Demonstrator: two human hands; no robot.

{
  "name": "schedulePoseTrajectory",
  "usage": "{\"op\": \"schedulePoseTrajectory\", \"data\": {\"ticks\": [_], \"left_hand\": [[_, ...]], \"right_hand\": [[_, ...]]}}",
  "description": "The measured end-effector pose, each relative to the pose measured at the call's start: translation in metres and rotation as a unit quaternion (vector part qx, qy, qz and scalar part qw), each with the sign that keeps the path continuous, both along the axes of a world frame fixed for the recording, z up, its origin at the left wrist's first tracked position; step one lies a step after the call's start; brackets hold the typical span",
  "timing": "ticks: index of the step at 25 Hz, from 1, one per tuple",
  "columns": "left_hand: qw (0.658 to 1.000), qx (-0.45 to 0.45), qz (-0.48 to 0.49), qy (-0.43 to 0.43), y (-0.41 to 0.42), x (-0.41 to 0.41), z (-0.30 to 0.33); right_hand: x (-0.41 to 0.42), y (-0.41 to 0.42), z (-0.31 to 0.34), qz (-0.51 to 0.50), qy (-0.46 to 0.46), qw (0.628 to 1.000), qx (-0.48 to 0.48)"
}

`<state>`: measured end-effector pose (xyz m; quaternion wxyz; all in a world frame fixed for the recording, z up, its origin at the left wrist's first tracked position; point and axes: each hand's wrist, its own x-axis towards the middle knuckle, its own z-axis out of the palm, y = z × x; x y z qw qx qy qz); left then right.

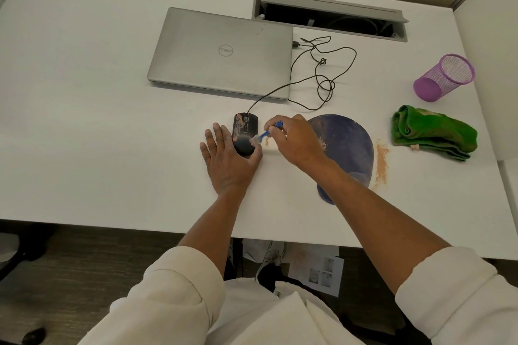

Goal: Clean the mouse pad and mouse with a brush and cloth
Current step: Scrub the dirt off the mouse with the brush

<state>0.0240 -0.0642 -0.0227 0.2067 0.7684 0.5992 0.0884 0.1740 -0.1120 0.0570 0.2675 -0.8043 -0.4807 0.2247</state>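
A black wired mouse [245,129] with orange dust on its top lies on the white desk [98,126]. My left hand [228,161] lies along its left side and holds it steady, thumb wrapped round its near end. My right hand [297,140] grips a small blue brush [265,135]; its pale bristles touch the mouse's right flank. The dark blue mouse pad [347,143] sits to the right, partly under my right forearm. Orange dust [381,161] is piled just off the pad's right edge. A folded green cloth [433,131] rests further right.
A shut grey laptop [221,50] lies behind the mouse, and the mouse's black cable [325,73] loops beside it. A purple mesh cup [444,77] lies tipped at the right. An open cable tray [330,17] is set into the desk's back.
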Motion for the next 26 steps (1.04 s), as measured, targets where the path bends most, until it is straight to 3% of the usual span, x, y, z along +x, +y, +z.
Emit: {"op": "schedulePoseTrajectory", "data": {"ticks": [3, 9, 15, 20, 24, 26], "left_hand": [[1.0, 0.001, 0.001, 0.0, 0.0, 0.0, 0.001], [1.0, 0.005, 0.008, -0.009, -0.001, 0.001, -0.001], [1.0, -0.001, 0.006, -0.003, 0.0, 0.0, 0.001], [1.0, -0.004, 0.007, -0.006, -0.001, 0.001, 0.003], [1.0, -0.006, 0.002, 0.003, 0.0, 0.001, 0.002], [1.0, -0.005, 0.003, 0.0, -0.001, 0.001, 0.002]], "right_hand": [[0.0, 0.007, 0.001, -0.03, -0.016, 0.997, 0.063], [-0.002, 0.017, 0.005, 0.011, 0.042, 0.999, 0.003], [0.001, 0.033, 0.017, -0.068, 0.046, 0.996, 0.038], [0.004, 0.04, 0.02, -0.035, 0.036, 0.997, -0.061], [0.002, 0.042, 0.026, -0.058, 0.037, 0.998, -0.007], [-0.005, 0.039, 0.02, -0.042, 0.044, 0.998, -0.026]]}}
